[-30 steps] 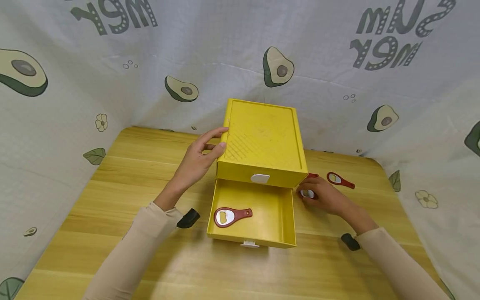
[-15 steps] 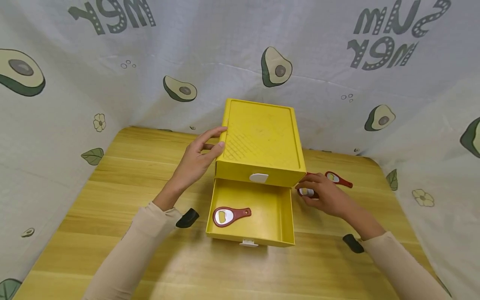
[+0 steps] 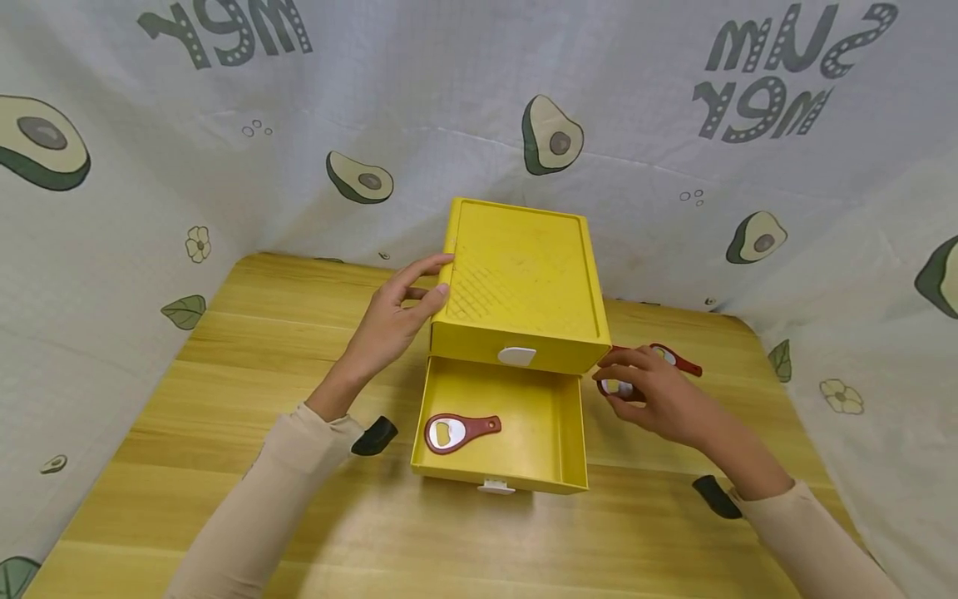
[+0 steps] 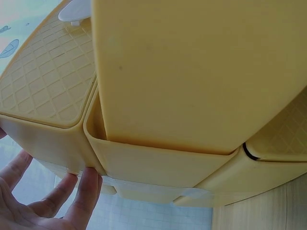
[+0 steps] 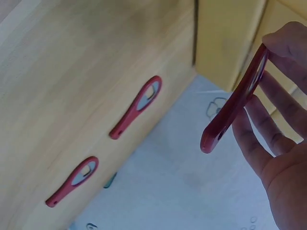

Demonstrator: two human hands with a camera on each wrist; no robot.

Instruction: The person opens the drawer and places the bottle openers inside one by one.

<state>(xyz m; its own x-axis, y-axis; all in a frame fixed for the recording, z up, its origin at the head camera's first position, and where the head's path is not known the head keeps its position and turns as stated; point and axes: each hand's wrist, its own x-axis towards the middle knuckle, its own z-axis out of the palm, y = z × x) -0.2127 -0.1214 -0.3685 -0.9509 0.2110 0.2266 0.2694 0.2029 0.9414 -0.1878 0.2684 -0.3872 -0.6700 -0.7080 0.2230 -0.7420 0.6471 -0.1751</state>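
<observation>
A yellow two-drawer box (image 3: 524, 274) has its lower drawer (image 3: 535, 437) pulled out, with a red-rimmed bottle opener (image 3: 462, 433) lying inside at the left. My left hand (image 3: 382, 333) rests against the box's left side, and its fingertips (image 4: 88, 179) touch the wall in the left wrist view. Beside the box's right side, my right hand (image 3: 666, 399) pinches another bottle opener (image 5: 235, 108) between thumb and fingers. The right wrist view shows that opener off the table, tilted with its handle end away from the fingers.
On the table (image 3: 314, 516) to the right of the box lie two more bottle openers, one (image 5: 136, 108) nearer the box and one (image 5: 74, 182) farther off. A white curtain (image 3: 449, 108) with avocado prints hangs behind and around the table.
My right forearm has swung slightly to the right and toward me, with the opener still pinched beside the box. My left hand, the box and the drawer have stayed put.
</observation>
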